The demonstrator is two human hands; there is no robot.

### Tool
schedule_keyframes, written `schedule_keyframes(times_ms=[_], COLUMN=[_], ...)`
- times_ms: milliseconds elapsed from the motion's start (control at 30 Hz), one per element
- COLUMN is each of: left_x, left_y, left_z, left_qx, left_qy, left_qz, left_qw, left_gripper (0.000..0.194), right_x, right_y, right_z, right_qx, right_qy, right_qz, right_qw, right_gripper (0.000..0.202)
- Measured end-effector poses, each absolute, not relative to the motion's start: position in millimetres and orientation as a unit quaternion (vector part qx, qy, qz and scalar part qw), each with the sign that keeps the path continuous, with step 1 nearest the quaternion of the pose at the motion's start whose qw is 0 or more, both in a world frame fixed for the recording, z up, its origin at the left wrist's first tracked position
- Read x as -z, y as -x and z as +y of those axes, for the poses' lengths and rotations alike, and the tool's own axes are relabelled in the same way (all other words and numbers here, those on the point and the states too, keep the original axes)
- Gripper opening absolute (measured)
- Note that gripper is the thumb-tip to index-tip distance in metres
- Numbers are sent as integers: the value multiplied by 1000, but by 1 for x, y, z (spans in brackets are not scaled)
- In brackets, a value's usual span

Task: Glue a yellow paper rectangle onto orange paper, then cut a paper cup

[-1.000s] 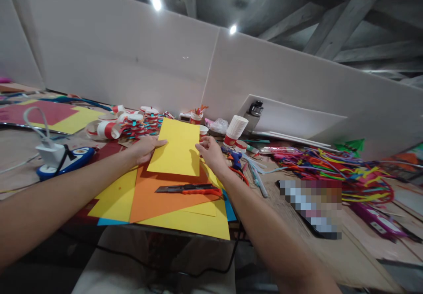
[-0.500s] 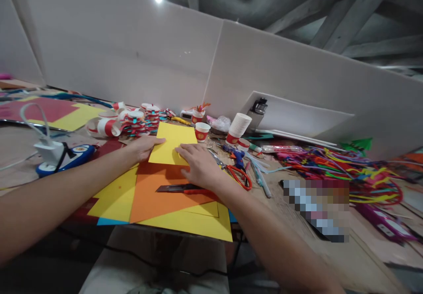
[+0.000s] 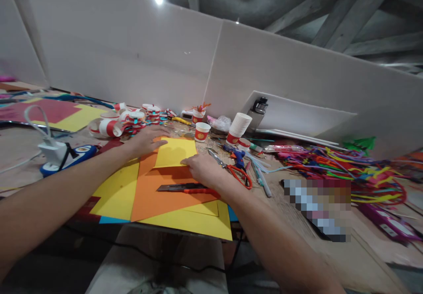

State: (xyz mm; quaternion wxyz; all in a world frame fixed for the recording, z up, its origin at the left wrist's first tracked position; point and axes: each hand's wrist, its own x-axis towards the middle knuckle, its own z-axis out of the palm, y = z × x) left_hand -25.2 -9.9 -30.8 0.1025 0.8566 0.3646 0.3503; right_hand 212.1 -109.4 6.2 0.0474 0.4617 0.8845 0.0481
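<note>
A small yellow paper sheet (image 3: 176, 152) lies low over a larger orange sheet (image 3: 148, 197), its near edge casting a shadow. My left hand (image 3: 145, 139) is at its far left corner, with the fingers stretched past the edge and the thumb apart, touching the corner. At the near right corner, my right hand (image 3: 203, 168) has its fingers closed on the paper. A box cutter (image 3: 185, 188) with a red and black handle rests on the orange sheet, partly beneath my right wrist. Larger yellow sheets (image 3: 198, 228) spread below.
Orange-handled scissors (image 3: 239, 176) and a blue glue gun (image 3: 238, 156) lie to the right. Behind are a paper cup (image 3: 202, 132) and a stack of cups (image 3: 239, 126). Colourful pipe cleaners (image 3: 333, 166) heap at the right; a blue power strip (image 3: 77, 155) sits left.
The small yellow sheet has come down flatter onto the orange one. My left hand has shifted up and right with fingers extending; my right hand has drawn slightly nearer, to the sheet's corner.
</note>
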Motion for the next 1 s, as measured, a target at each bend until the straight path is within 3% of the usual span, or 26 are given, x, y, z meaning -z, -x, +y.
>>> schedule_keyframes(times_ms=[133, 300, 567, 900, 1000], left_x=[38, 37, 41, 47, 43], left_y=[19, 14, 17, 20, 17], left_z=[-11, -22, -21, -18, -21], left_qx=[-277, -240, -161, -165, -178], left_qy=[-884, -874, -914, -920, -932], left_qz=[306, 321, 305, 304, 269], left_qw=[219, 273, 214, 184, 166], left_gripper=[34, 37, 36, 42, 33], right_x=[-10, -16, -20, -22, -21], right_y=[-216, -221, -224, -233, -230], right_z=[-109, -111, -115, -112, -112], right_qx=[-33, -3, 65, 134, 113], right_qy=[-459, -461, -443, -406, -444], right_qz=[887, 887, 894, 904, 888], right_qw=[39, 36, 22, -22, -27], right_gripper=[43, 43, 36, 27, 25])
